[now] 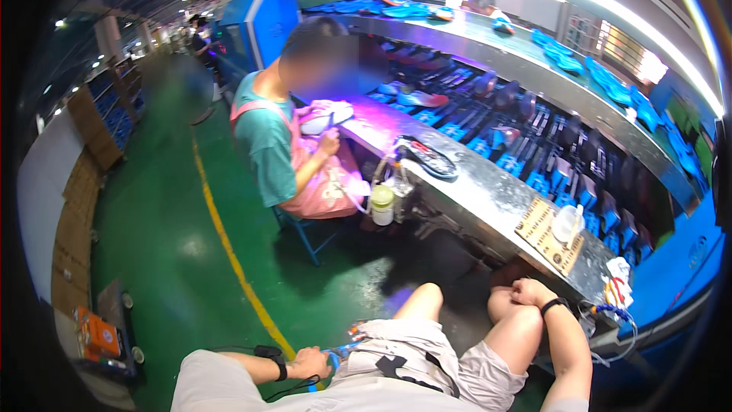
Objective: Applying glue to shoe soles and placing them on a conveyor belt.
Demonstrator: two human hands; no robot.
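My left hand is down beside my left hip, next to a blue strap-like thing. Its fingers look curled, and what they hold, if anything, cannot be made out. Over my right knee lies my right hand, loosely closed with nothing visible in it. Black bands circle both wrists. Just beyond the right hand, on the metal bench, is a piece of brown printed cardboard with a white translucent cup on it. Farther left along the bench lies a dark shoe sole.
A seated co-worker in a pink apron holds a pale shoe. A green-and-white container hangs at the bench edge. Behind the bench runs a rack of shoe parts. A low cart stands left of the yellow floor line.
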